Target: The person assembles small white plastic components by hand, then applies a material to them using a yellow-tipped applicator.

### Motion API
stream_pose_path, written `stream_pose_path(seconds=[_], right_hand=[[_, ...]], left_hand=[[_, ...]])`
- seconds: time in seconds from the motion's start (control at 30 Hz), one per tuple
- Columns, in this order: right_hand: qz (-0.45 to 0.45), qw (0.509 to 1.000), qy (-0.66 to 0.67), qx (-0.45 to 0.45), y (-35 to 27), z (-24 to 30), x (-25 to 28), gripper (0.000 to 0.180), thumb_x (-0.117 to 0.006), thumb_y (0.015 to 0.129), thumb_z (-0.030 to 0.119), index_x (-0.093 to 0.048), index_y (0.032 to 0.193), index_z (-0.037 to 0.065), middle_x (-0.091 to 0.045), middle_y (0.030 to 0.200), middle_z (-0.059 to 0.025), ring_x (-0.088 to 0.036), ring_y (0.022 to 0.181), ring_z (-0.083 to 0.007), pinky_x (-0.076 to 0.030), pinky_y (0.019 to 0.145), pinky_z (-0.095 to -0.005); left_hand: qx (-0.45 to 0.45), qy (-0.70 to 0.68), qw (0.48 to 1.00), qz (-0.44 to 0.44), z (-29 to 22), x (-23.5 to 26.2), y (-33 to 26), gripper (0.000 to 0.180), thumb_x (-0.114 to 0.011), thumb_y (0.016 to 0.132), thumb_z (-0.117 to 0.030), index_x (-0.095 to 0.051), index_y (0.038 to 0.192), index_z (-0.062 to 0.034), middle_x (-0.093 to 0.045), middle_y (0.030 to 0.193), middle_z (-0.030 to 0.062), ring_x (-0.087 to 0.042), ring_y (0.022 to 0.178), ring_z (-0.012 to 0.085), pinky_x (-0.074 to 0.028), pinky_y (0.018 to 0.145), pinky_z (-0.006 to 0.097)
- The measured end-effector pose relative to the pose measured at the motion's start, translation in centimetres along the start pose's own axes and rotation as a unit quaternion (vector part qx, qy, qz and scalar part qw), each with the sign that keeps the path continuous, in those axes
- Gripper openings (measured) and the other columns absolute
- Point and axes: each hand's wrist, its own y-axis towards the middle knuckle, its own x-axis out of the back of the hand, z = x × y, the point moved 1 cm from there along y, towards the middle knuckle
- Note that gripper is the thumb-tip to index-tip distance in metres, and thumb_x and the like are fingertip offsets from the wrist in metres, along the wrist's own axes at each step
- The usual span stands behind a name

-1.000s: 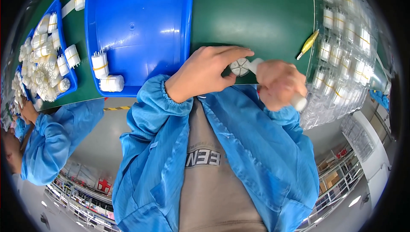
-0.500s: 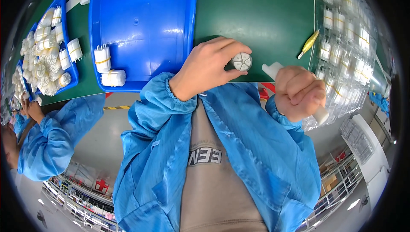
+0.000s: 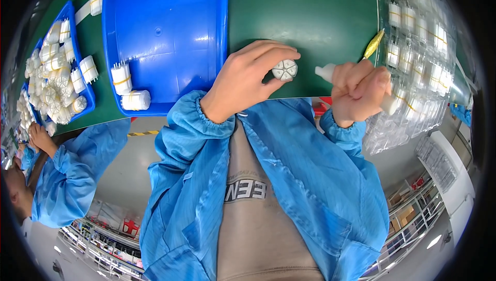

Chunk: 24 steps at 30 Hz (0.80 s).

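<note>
Holding hand: my left hand (image 3: 247, 74) arches in from the left, back upward, its thumb and fingers gripping a white bundle (image 3: 284, 70).
Held bundle: above the near edge of the green table (image 3: 302, 9), its round, wedge-divided end facing up; whether it touches the table I cannot tell.
Fist: my right hand (image 3: 359, 92) is curled tightly around a white tube (image 3: 325, 72), whose narrow tip points left, near the bundle but apart from it.
Large blue tray (image 3: 165, 14): left of my hands; one banded bundle (image 3: 122, 79) upright, another (image 3: 136, 100) lying just beside it.
Small blue tray (image 3: 91, 101): far left, heaped with bundles.
Clear plastic trays (image 3: 380, 139): at my right, holding rows of banded bundles.
</note>
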Motion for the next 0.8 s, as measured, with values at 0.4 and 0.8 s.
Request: stream_pose_path(seconds=[0.4, 0.8], right_hand=[[-0.014, 0.871, -0.477, -0.120, 2.9, 0.8, 7.1, 0.034, -0.053, 0.106, 0.025, -0.067, 0.119, -0.003, -0.071, 0.106, -0.0118, -0.066, 0.092, -0.0124, -0.052, 0.080, -0.0276], [0.000, 0.784, -0.560, -0.267, 4.7, 0.3, 11.1, 0.030, -0.069, 0.088, 0.027, -0.066, 0.096, -0.001, -0.057, 0.063, -0.0028, -0.055, 0.057, -0.0117, -0.040, 0.053, -0.0262]], left_hand=[[0.175, -0.613, 0.770, 0.038, -0.4, 1.5, 0.2, 0.081, -0.055, 0.093, -0.031, -0.017, 0.160, -0.0048, -0.058, 0.120, 0.0199, -0.063, 0.088, 0.0262, -0.050, 0.078, 0.034], [0.190, -0.625, 0.757, 0.015, -1.1, 1.6, 0.8, 0.066, -0.035, 0.102, -0.041, -0.025, 0.154, -0.0017, -0.060, 0.106, 0.0183, -0.058, 0.073, 0.0225, -0.047, 0.068, 0.033]])
